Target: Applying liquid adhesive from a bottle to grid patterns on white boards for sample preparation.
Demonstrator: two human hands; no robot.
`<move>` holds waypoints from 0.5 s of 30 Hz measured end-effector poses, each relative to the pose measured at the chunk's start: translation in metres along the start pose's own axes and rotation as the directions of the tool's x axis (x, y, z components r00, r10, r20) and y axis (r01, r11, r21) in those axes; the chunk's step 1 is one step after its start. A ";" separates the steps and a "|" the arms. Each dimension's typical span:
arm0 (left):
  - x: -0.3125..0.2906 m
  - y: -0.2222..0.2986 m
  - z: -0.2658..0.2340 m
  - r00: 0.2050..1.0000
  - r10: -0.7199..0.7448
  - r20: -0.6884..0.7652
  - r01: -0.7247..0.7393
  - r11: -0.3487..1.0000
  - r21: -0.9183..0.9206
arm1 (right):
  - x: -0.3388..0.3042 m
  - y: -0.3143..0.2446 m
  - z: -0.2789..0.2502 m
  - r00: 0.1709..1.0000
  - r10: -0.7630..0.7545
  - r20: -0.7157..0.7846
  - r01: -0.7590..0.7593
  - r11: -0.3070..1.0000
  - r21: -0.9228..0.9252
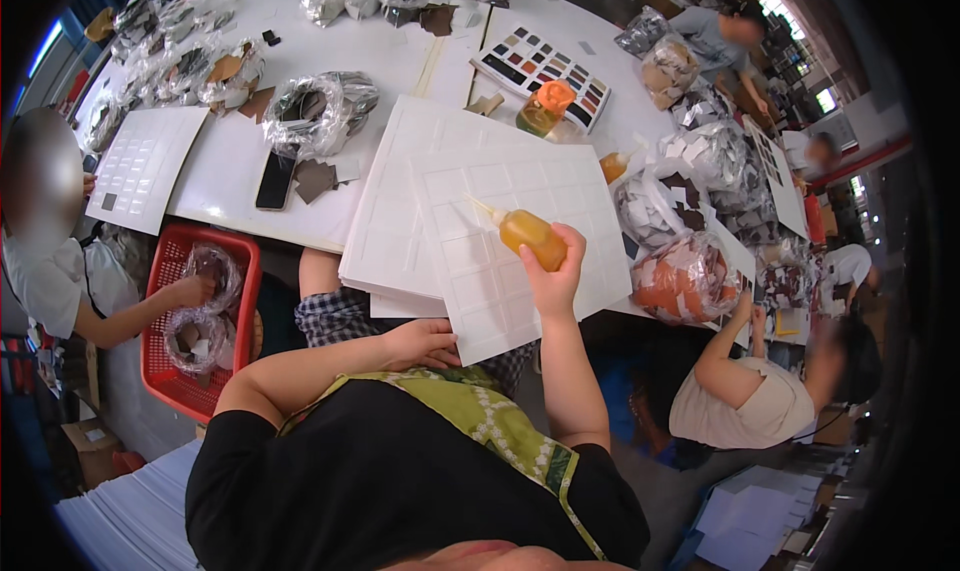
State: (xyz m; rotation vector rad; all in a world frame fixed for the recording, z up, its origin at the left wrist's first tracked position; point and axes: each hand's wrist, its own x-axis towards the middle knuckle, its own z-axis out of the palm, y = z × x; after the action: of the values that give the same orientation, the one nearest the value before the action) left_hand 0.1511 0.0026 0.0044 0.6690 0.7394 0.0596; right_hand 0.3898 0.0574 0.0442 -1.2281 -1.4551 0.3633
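Observation:
My right hand (557,276) is closed round a squeeze bottle (530,237) of amber liquid, tilted with its thin pale nozzle pointing to the upper left. The bottle is over a white board (590,206) marked with rows of embossed rectangles. That sheet lies askew on a stack of similar white boards (385,211) and juts over the table's near edge. At its lower left edge rests my left hand (422,343), back up, fingers stretched out and fingertips against the edge. Whether any finger goes under the board is hidden.
Behind the boards stand an orange-topped bottle (548,109) and a swatch card (545,71). A phone (275,179) lies left, near a plastic bag (320,111) of pieces. Bags of scraps (690,276) crowd the right. Co-workers sit both sides; one reaches into a red basket (155,321).

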 end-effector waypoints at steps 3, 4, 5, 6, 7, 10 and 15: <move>0.008 -0.006 -0.003 0.999 -0.017 0.049 0.018 1.000 -0.005 | 0.001 0.011 0.021 0.990 0.138 -0.042 -0.135 0.989 0.067; 0.010 -0.007 -0.003 0.999 -0.017 0.048 0.017 1.000 -0.007 | 0.002 0.013 0.026 0.974 0.219 -0.067 -0.207 0.968 0.144; 0.013 -0.008 -0.004 0.998 -0.020 0.060 0.020 1.000 -0.008 | 0.003 0.014 0.029 0.974 0.219 -0.064 -0.208 0.967 0.145; 0.015 -0.010 -0.005 0.997 -0.022 0.072 0.023 1.000 -0.008 | 0.003 0.015 0.031 0.970 0.231 -0.070 -0.221 0.967 0.127; 0.017 -0.012 -0.006 0.997 -0.021 0.069 0.022 1.000 -0.010 | 0.004 0.016 0.034 0.967 0.243 -0.075 -0.234 0.966 0.112; 0.024 -0.018 -0.010 0.996 0.001 0.090 0.005 0.997 -0.071 | 0.005 0.014 0.040 0.956 0.280 -0.084 -0.269 0.956 0.116; 0.029 -0.022 -0.014 0.988 0.035 0.150 -0.023 0.996 -0.081 | 0.004 0.014 0.045 0.943 0.317 -0.102 -0.304 0.944 0.126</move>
State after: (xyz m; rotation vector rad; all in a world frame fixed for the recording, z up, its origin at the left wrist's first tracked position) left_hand 0.1597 0.0008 -0.0338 0.6023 0.5779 0.0636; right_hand 0.3581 0.0842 0.0218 -1.3692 -1.1227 0.5639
